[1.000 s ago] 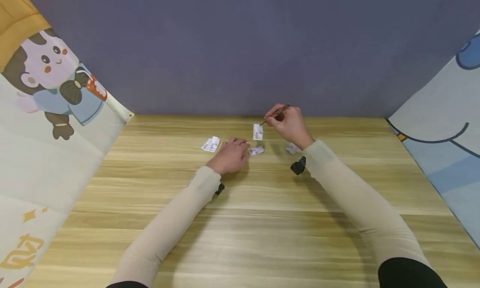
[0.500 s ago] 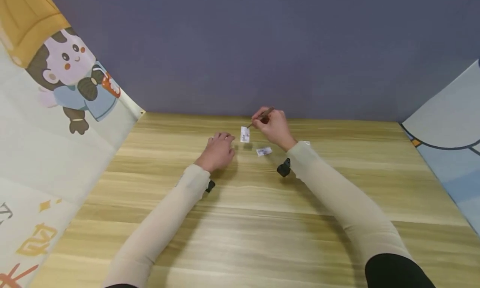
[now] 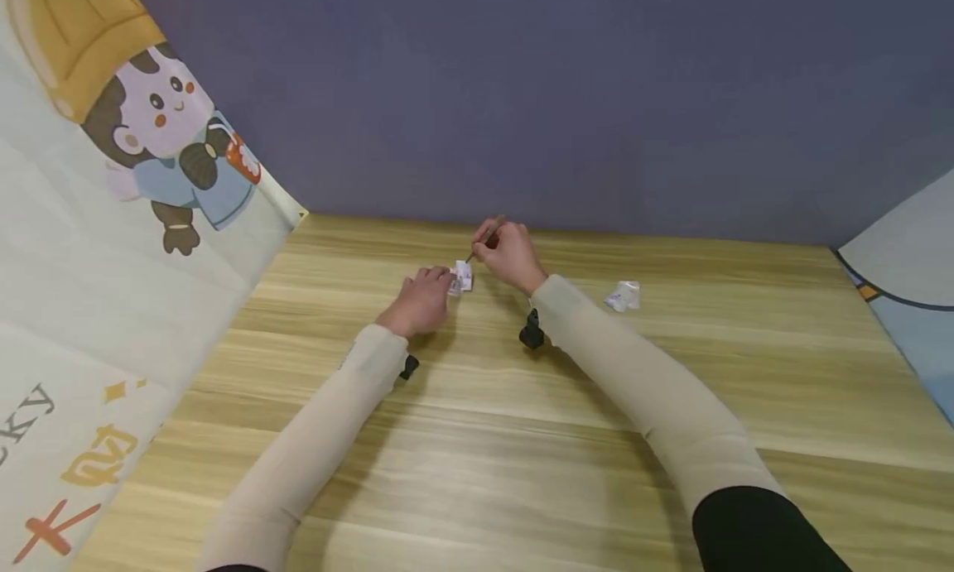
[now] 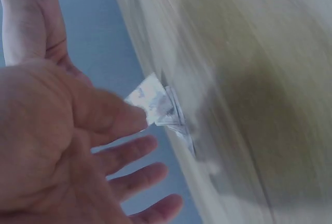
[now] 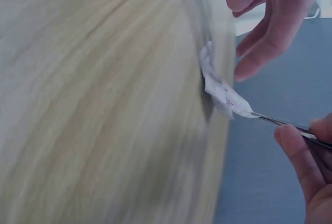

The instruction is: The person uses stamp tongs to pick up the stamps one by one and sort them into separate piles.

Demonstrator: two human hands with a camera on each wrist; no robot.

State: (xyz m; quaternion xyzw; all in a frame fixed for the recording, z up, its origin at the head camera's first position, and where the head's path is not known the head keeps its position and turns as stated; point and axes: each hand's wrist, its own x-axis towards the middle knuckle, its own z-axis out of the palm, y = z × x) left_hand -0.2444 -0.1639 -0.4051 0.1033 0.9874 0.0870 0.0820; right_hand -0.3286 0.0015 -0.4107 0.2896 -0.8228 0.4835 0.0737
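My right hand (image 3: 510, 256) grips metal tweezers (image 5: 290, 126) between thumb and fingers. Their tips pinch the end of a small white printed slip (image 5: 236, 102). In the head view this slip (image 3: 465, 272) hangs right beside my left fingertips, over a few similar slips (image 5: 207, 60) on the table. Those lower slips (image 4: 179, 120) are partly hidden behind the upper one in the left wrist view. My left hand (image 3: 421, 300) is spread loosely over the table beside the slips, its fingers relaxed; in the right wrist view a gap shows between its fingers and the slips.
Another small heap of white slips (image 3: 624, 296) lies on the wooden table (image 3: 477, 439) to the right of my right forearm. A dark blue-grey panel (image 3: 522, 100) rises at the table's far edge. A cartoon-printed wall (image 3: 74, 290) stands along the left side.
My right hand has carried the tweezed slip leftward to my left fingertips. The view has turned left, and a single slip between the hands is now hidden near the right wrist.
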